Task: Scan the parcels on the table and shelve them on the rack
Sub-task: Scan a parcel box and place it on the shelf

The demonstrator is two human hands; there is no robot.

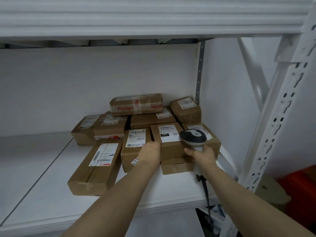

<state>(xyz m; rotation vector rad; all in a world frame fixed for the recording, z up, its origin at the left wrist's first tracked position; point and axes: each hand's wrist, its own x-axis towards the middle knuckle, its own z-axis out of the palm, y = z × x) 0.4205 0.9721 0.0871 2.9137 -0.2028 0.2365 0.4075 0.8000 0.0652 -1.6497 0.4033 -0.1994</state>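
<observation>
Near the rack shelf's (153,194) front right corner, the left hand (150,151) grips the parcel's (171,146) left side. The right hand (203,155), closed around the scanner (193,135), braces the right side, probably squaring it on the box (176,165) below.

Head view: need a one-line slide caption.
Left hand grips the 060-labelled parcel on the white rack shelf among other parcels while the right hand holds the scanner.

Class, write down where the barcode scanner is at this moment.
In the head view the scanner sits right of centre, held in the right hand, its head at the right edge of the 060-labelled parcel.
</observation>
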